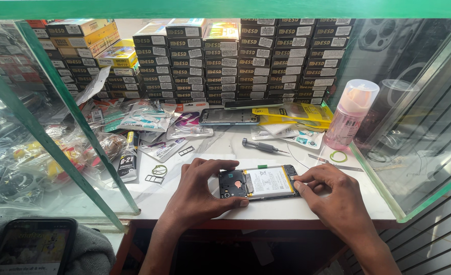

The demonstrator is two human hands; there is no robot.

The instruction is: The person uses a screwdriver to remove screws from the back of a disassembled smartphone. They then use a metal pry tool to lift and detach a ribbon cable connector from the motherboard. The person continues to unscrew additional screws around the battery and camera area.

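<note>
An opened smartphone (260, 182) lies back-up on the white counter (220, 147), its white battery and black camera board exposed. My left hand (197, 192) clasps its left end, thumb under the near edge, fingers over the far edge. My right hand (332, 196) pinches the right end, fingertips on the bottom board. A small screwdriver (262, 146) lies just beyond the phone, and metal tweezers (336, 164) lie to the right.
A wall of stacked dark boxes (245, 61) fills the back. A pink liquid bottle (348, 114) stands at right. A glue tube (128, 160), plastic packets (149, 119) and a second phone (229, 116) lie behind. Glass panes (418, 127) close both sides. A lit phone (32, 247) rests bottom left.
</note>
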